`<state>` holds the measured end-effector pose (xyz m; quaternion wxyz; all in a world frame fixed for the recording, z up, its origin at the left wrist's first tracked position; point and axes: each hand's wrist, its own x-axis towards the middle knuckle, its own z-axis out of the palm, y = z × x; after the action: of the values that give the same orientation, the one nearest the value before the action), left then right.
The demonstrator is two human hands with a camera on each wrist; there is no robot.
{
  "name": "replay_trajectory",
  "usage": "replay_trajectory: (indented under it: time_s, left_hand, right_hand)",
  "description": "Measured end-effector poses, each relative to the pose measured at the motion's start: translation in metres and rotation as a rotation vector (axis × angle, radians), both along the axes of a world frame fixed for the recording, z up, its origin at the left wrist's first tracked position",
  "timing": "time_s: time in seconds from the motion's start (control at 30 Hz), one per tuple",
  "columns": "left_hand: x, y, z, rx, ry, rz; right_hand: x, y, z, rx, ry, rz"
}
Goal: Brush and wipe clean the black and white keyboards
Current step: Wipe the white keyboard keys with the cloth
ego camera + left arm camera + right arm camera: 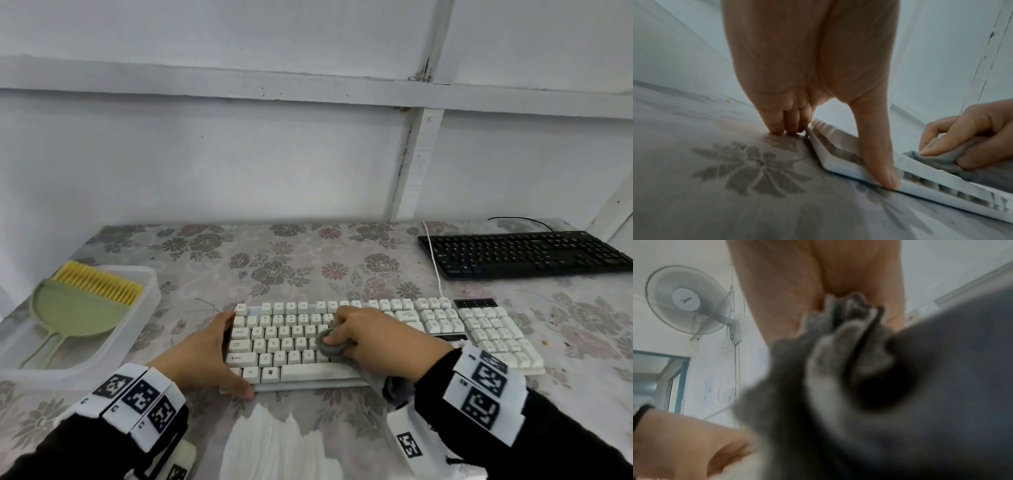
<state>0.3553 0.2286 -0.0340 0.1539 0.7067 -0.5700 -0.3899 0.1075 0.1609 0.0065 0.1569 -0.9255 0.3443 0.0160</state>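
Note:
The white keyboard (479, 329) (931, 193) lies on the flowered tablecloth near the front of the table. My left hand (229, 356) (836, 156) holds its left front corner, fingers down along the left edge and thumb pressed against the front edge. My right hand (337, 334) (953, 146) grips a bunched grey cloth (330, 347) (937, 159) (900, 386) and presses it on the letter keys at the middle. The black keyboard (524, 255) lies untouched at the back right.
At the left stands a clear plastic tray (150, 284) holding a green brush with yellow bristles (78, 308). A white cable (435, 267) runs from the white keyboard towards the wall. White paper tissue (277, 442) lies at the front edge. A wall fan (688, 300) hangs behind.

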Motion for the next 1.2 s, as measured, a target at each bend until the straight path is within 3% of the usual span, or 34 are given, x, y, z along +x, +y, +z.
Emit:
replay_trajectory:
  time_s: [0.07, 0.13, 0.27, 0.43, 0.73, 1.0, 1.2]
  left_hand:
    - [0.000, 0.000, 0.000, 0.003, 0.005, 0.008]
    - [0.000, 0.000, 0.000, 0.005, 0.007, 0.009]
    - [0.001, 0.000, -0.001, -0.006, 0.021, 0.016]
    - [-0.001, -0.001, -0.002, -0.033, -0.035, 0.010]
    - [0.002, -0.002, -0.003, -0.002, -0.005, 0.008]
    - [0.005, -0.003, -0.007, -0.002, 0.023, -0.009]
    - [0.006, -0.003, -0.008, 0.002, 0.004, -0.005]
  right_hand:
    - [0.002, 0.000, 0.007, 0.050, 0.006, -0.023]
    - [0.016, 0.004, 0.013, -0.026, -0.006, -0.010]
    - [0.068, 0.017, 0.015, -0.085, -0.079, 0.154]
    - [0.100, 0.025, 0.005, -0.105, 0.041, 0.288]
    - [0.024, 0.003, -0.007, -0.027, -0.069, 0.113]
    - [-0.025, -0.011, 0.002, 0.073, -0.040, -0.076]
    - [-0.026, 0.002, -0.012, -0.016, -0.095, -0.042]
